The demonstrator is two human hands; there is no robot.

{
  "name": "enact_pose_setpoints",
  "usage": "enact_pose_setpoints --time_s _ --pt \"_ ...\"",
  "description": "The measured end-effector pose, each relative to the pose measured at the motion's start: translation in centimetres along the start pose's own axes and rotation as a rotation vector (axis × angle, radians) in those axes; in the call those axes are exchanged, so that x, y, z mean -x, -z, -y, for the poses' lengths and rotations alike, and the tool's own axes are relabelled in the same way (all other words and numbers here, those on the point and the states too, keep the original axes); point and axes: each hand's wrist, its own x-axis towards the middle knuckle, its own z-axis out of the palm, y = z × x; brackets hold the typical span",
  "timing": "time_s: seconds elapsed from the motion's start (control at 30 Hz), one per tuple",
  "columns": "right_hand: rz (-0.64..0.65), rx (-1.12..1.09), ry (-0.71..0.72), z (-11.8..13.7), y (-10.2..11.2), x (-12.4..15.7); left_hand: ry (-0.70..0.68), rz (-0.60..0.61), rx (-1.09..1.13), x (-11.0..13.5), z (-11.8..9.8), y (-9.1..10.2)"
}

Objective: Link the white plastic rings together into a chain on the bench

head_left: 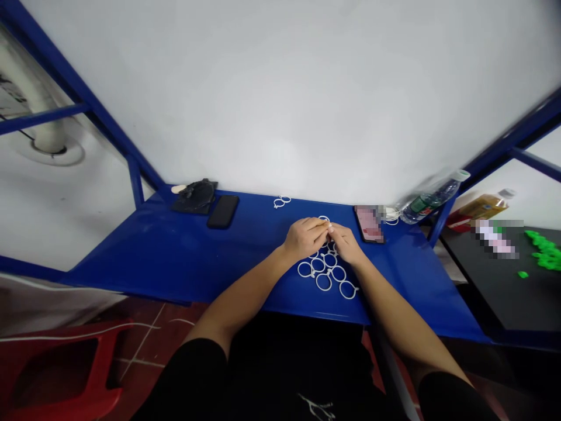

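Several thin white rings, joined by small knobs into a spread-out chain, lie on the blue table; one front white ring [323,282] shows fully. Above the chain's far part, my left hand [303,238] and my right hand [347,242] meet at the fingertips. Both are closed in a pinch at a white ring [323,218], whose far edge peeks out behind the fingers. The exact grip on it is hidden. Some rings under the hands are partly covered. Apart from these, a small linked pair of white rings [282,202] lies near the wall.
On the blue table [175,251] are a dark phone [223,211], a crumpled black bag [198,196], a lit phone [370,225] and a leaning clear bottle [433,199]. Green pieces [546,251] lie on a black surface at right. A red stool [100,362] stands lower left.
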Motion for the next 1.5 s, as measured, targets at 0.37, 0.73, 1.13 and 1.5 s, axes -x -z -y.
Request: enact_pose_setpoints --time_s 0.37,0.73,1.13,1.5 --pt "-0.090 0.259 0.019 -1.2 0.1 -0.1 0.446 0.209 -0.246 1.5 7.3 1.0" --pt "-0.087 0.351 0.068 -1.6 0.3 0.3 0.734 0.586 -0.450 3.0 10.1 0.1" --pt "-0.145 0.340 0.084 -0.9 0.5 0.2 0.708 0.618 -0.468 2.1 9.9 0.4" --pt "-0.152 0.283 0.160 -0.9 0.5 0.5 0.707 0.640 -0.469 1.7 10.1 -0.3"
